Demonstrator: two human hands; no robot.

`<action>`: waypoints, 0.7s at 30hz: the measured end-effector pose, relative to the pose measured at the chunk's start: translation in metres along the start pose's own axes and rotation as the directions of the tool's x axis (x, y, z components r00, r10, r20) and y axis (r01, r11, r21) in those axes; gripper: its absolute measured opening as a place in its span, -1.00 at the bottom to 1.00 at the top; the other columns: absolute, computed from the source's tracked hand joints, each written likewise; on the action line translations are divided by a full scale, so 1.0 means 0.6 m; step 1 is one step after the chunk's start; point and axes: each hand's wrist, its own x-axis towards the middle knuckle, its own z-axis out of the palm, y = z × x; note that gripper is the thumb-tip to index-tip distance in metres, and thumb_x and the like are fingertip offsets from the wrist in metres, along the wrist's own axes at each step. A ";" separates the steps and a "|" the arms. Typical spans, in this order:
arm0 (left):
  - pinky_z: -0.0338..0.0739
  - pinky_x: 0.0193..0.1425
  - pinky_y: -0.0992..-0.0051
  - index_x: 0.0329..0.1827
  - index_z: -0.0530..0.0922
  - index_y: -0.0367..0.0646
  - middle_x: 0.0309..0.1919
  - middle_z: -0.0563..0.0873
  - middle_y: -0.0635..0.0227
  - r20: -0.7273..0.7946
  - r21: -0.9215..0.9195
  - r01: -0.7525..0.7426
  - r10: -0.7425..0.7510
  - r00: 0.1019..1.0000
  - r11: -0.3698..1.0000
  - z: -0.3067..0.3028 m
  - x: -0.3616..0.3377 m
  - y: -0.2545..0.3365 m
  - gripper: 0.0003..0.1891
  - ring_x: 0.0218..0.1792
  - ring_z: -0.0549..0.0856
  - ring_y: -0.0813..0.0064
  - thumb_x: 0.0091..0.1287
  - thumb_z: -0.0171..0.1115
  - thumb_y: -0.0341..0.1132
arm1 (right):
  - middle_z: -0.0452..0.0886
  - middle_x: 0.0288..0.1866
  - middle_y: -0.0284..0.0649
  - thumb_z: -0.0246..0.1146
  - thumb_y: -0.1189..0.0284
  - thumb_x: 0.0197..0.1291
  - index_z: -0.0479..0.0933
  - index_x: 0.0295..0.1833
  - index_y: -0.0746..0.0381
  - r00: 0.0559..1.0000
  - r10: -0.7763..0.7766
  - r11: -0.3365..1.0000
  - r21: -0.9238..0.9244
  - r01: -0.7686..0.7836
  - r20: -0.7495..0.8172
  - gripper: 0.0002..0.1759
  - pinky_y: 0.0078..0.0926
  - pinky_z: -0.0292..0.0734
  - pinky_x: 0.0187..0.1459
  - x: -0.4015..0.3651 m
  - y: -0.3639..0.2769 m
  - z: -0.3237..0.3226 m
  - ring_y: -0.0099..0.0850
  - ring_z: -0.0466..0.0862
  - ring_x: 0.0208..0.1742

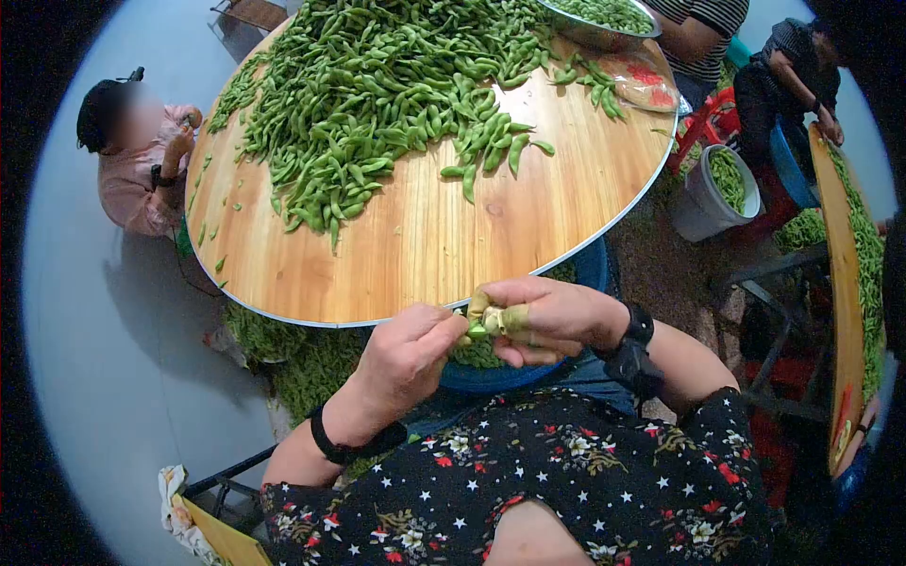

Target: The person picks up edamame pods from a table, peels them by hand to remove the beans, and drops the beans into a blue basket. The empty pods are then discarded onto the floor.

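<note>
Both hands meet just past the near edge of the round wooden table (pixel 415 255), above a blue tub (pixel 481 377). My left hand (pixel 412 354) is closed, its thumb and fingers pinching a green soybean pod (pixel 477 332). My right hand (pixel 543 321) is closed at the pod's other end; its thumb and fingertips are stained yellow-green, and the fingers partly hide the pod. A large pile of green soybean pods (pixel 377 104) covers the far part of the table. A smaller bunch of pods (pixel 491 151) lies at the pile's near right.
A metal bowl (pixel 604 28) of shelled beans sits at the table's far right, beside a plastic bag (pixel 642 80). Left of the table sits a person (pixel 142 174). A white bucket (pixel 708 203) and another table (pixel 830 283) stand right. Green husks (pixel 302 363) heap on the floor.
</note>
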 end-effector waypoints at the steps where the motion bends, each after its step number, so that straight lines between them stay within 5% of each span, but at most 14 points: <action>1: 0.55 -0.34 0.34 -0.18 0.55 -0.30 -0.39 0.61 0.16 0.000 0.041 -0.055 0.055 0.998 0.998 0.002 -0.001 -0.001 -0.77 -0.38 0.65 0.19 0.06 0.22 -0.59 | 0.56 -0.47 -0.33 -0.02 0.30 0.43 0.40 -0.06 0.18 0.999 0.017 0.992 0.125 -0.023 0.050 -0.81 -0.67 0.28 -0.71 0.004 0.006 -0.004 -0.61 0.45 -0.67; 5: 0.53 -0.38 0.37 -0.19 0.54 -0.32 -0.41 0.59 0.20 0.027 0.187 -0.125 0.122 0.992 0.974 -0.001 0.002 0.000 -0.76 -0.42 0.62 0.24 0.04 0.19 -0.57 | 0.56 -0.48 -0.34 -0.01 0.30 0.44 0.39 -0.03 0.18 0.999 -0.014 0.981 0.196 0.006 0.036 -0.81 -0.70 0.26 -0.74 0.016 0.029 -0.006 -0.63 0.43 -0.70; 9: 0.50 -0.41 0.39 -0.18 0.53 -0.34 -0.44 0.56 0.22 -0.066 0.261 -0.062 0.082 0.994 0.963 0.013 0.003 0.003 -0.76 -0.46 0.58 0.26 0.04 0.18 -0.56 | 0.55 -0.48 -0.38 0.09 0.33 0.39 0.40 -0.08 0.18 0.979 -0.113 0.977 0.163 0.141 -0.170 -0.85 -0.68 0.29 -0.70 0.012 0.030 0.023 -0.63 0.42 -0.68; 12: 0.53 -0.40 0.37 -0.16 0.56 -0.34 -0.41 0.60 0.19 -0.133 0.272 0.017 0.020 0.991 0.962 0.030 -0.001 0.001 -0.74 -0.44 0.62 0.23 0.05 0.20 -0.57 | 0.49 -0.54 -0.22 0.21 0.49 0.20 0.42 -0.22 0.29 0.696 -0.633 0.720 -0.586 0.370 -0.338 -0.88 -0.47 0.37 -0.51 0.036 0.051 0.025 -0.44 0.46 -0.59; 16: 0.56 -0.39 0.35 -0.15 0.59 -0.33 -0.40 0.65 0.13 -0.199 0.286 0.087 -0.030 0.979 0.954 0.038 0.007 0.014 -0.76 -0.41 0.66 0.19 0.09 0.22 -0.58 | 0.43 -0.55 -0.26 0.20 0.55 0.16 0.46 -0.17 0.31 0.528 -0.786 0.522 -0.804 0.285 -0.323 -0.87 -0.61 0.33 -0.49 0.039 0.055 0.033 -0.64 0.35 -0.55; 19: 0.57 -0.40 0.36 -0.16 0.58 -0.32 -0.43 0.63 0.14 -0.199 0.246 0.073 -0.023 0.980 0.967 0.039 0.010 0.024 -0.79 -0.43 0.66 0.19 0.11 0.22 -0.57 | 0.41 -0.58 -0.17 0.19 0.57 0.11 0.47 -0.17 0.31 0.648 -0.629 0.703 -0.671 0.236 -0.430 -0.85 -0.49 0.38 -0.47 0.025 0.036 0.034 -0.51 0.37 -0.57; 21: 0.57 -0.40 0.37 -0.17 0.57 -0.32 -0.42 0.62 0.14 -0.180 0.253 0.086 -0.040 0.983 0.964 0.038 0.003 0.026 -0.81 -0.41 0.66 0.20 0.12 0.21 -0.56 | 0.43 -0.58 -0.13 0.20 0.58 0.07 0.47 -0.19 0.31 0.645 -0.679 0.591 -0.782 0.196 -0.351 -0.84 -0.46 0.40 -0.47 0.024 0.031 0.033 -0.40 0.41 -0.59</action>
